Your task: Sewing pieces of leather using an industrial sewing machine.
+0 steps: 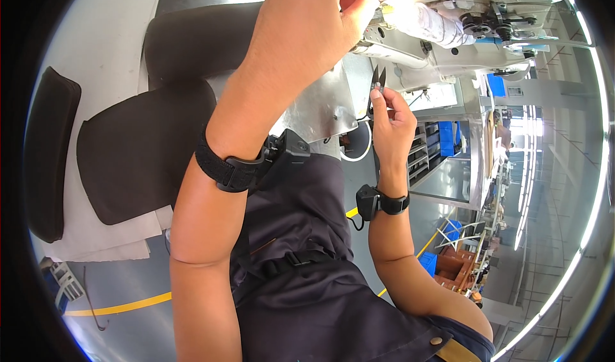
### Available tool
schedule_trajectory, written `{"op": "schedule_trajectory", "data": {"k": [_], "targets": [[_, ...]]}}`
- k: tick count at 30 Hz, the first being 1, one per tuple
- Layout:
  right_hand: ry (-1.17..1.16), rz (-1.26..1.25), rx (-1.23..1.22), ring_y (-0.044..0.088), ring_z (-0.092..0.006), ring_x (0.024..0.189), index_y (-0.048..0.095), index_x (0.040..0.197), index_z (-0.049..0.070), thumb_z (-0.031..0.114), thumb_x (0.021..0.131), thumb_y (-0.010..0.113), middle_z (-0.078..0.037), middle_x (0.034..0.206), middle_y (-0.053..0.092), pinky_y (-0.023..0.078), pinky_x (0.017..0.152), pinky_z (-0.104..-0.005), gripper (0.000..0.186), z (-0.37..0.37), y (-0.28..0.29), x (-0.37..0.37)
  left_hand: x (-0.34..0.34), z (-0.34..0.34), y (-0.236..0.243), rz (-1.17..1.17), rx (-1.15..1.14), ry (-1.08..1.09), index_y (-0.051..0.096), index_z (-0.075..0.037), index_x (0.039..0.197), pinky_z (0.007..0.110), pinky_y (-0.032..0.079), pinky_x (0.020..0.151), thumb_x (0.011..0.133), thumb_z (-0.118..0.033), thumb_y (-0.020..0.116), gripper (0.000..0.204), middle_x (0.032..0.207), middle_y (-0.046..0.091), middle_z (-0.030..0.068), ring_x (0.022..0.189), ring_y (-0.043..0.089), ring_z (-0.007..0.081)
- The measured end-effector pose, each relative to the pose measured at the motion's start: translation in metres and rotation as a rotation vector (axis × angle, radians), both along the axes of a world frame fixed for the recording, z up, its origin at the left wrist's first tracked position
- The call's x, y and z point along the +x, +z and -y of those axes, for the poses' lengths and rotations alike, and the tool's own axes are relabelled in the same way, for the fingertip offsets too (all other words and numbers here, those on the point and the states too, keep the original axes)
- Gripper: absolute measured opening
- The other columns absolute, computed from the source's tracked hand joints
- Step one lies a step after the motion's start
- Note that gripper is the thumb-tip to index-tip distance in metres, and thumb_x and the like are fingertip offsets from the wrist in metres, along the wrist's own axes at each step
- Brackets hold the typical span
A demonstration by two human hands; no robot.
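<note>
My left hand [314, 22] is raised at the top of the view, fingers pinched against the underside of a white sewing machine head [442, 25]; what it pinches is too small to tell. My right hand [392, 122] is lower and to the right, fingers closed on small thread snips [378, 80] whose dark blades point up toward the machine. Both wrists wear black straps with small black devices. A dark apron with a buckle strap [301, 259] covers my lap.
Dark cut fabric pieces [138, 150] lie on the white table [109, 54] at left. A metal plate [320, 109] sits under the machine. Grey floor with yellow lines [122, 307] shows below. Shelves with blue bins [448, 138] and workstations stand at right.
</note>
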State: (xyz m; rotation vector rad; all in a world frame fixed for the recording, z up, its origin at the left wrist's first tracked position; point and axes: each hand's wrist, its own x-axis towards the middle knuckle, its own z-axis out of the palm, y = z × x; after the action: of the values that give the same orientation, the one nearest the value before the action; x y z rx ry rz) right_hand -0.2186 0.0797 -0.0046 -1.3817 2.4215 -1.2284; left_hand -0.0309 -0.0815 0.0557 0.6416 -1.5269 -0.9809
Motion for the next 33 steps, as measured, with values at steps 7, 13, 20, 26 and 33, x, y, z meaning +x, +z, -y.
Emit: {"op": "schedule_trajectory", "data": {"k": [7, 13, 20, 26, 33], "targets": [[0.194, 0.237, -0.189, 0.059, -0.004, 0.078, 0.074, 0.116, -0.001, 0.013, 0.1, 0.072, -0.001, 0.091, 0.071, 0.047, 0.07, -0.0198, 0.022, 0.01, 0.024, 0.032, 0.008, 0.003, -0.001, 0.189, -0.186, 0.059, 0.073, 0.002, 0.092, 0.045, 0.052, 0.068, 0.086, -0.011, 0.073, 0.013, 0.085, 0.069, 0.0217, 0.078, 0.069, 0.0388], [0.291, 0.314, -0.355, 0.062, -0.0043, 0.082, 0.075, 0.114, -0.002, 0.007, 0.099, 0.072, -0.002, 0.097, 0.073, 0.05, 0.075, -0.0203, 0.018, 0.038, 0.027, 0.048, 0.018, -0.021, -0.023, -0.069, 0.189, 0.021, 0.072, 0.0, 0.104, 0.023, 0.044, 0.059, 0.098, -0.013, 0.069, 0.015, 0.081, 0.067, -0.0013, 0.066, 0.053, 0.0045], [0.247, 0.371, -0.292, 0.057, -0.0025, 0.077, 0.076, 0.108, -0.002, 0.009, 0.1, 0.071, 0.001, 0.09, 0.072, 0.045, 0.067, -0.0192, 0.014, 0.056, 0.029, 0.057, 0.027, -0.066, -0.042, -0.392, 0.45, -0.242, 0.065, -0.001, 0.103, 0.019, 0.044, 0.075, 0.102, -0.007, 0.066, 0.006, 0.092, 0.061, -0.0048, 0.081, 0.053, 0.0018], [0.232, 0.331, -0.288, 0.056, -0.0024, 0.076, 0.077, 0.107, -0.002, 0.011, 0.1, 0.072, 0.001, 0.09, 0.072, 0.044, 0.066, -0.019, 0.015, 0.06, 0.03, 0.055, 0.025, -0.078, -0.045, -0.34, 0.408, -0.243, 0.065, -0.001, 0.102, 0.02, 0.046, 0.075, 0.101, -0.008, 0.068, 0.008, 0.091, 0.061, -0.0041, 0.08, 0.054, 0.0028], [0.211, 0.28, -0.289, 0.058, -0.0031, 0.077, 0.077, 0.108, -0.001, 0.01, 0.099, 0.073, 0.001, 0.09, 0.073, 0.046, 0.068, -0.0198, 0.015, 0.061, 0.031, 0.058, 0.024, -0.078, -0.046, -0.318, 0.404, -0.23, 0.065, -0.001, 0.103, 0.02, 0.046, 0.075, 0.101, -0.008, 0.068, 0.008, 0.092, 0.062, -0.0036, 0.08, 0.054, 0.0028]]}}
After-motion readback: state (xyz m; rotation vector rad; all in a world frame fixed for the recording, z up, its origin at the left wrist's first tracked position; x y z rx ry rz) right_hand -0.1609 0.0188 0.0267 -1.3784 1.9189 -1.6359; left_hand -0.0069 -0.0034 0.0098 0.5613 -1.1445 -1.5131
